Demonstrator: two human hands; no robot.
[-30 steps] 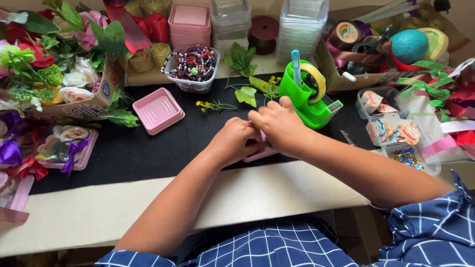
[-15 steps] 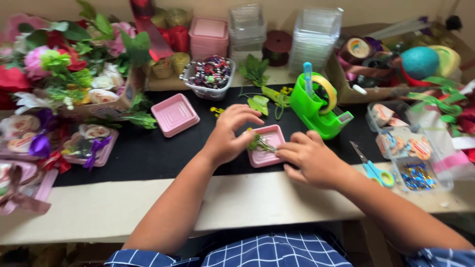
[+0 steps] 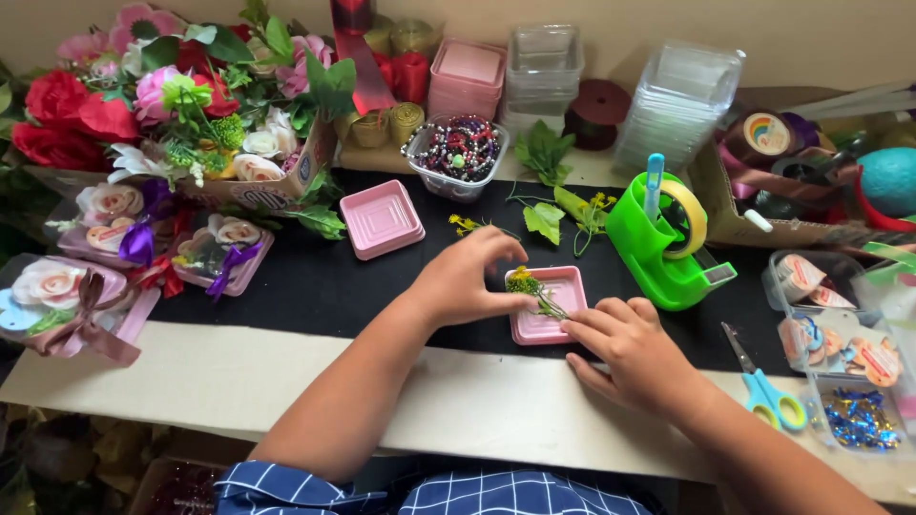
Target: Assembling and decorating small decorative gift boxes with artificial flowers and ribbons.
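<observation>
A small pink square tray (image 3: 561, 288) lies on the black cloth (image 3: 315, 286) in front of me. A sprig with yellow flowers and a green stem (image 3: 530, 288) rests in it. My left hand (image 3: 468, 278) holds the tray's left edge, fingertips pressing the sprig's flower end. My right hand (image 3: 625, 348) rests at the tray's lower right corner, fingers touching the stem end and the rim.
A second pink tray (image 3: 381, 218) lies to the left, a green tape dispenser (image 3: 663, 243) to the right, blue scissors (image 3: 768, 391) at right. A clear bowl of beads (image 3: 456, 153), loose leaves (image 3: 546, 217), stacked trays and artificial flowers (image 3: 143, 105) stand behind.
The view has shifted right. My hands have parted: the left one stays on the tray and sprig, while the right has come back to the tray's lower right corner.
</observation>
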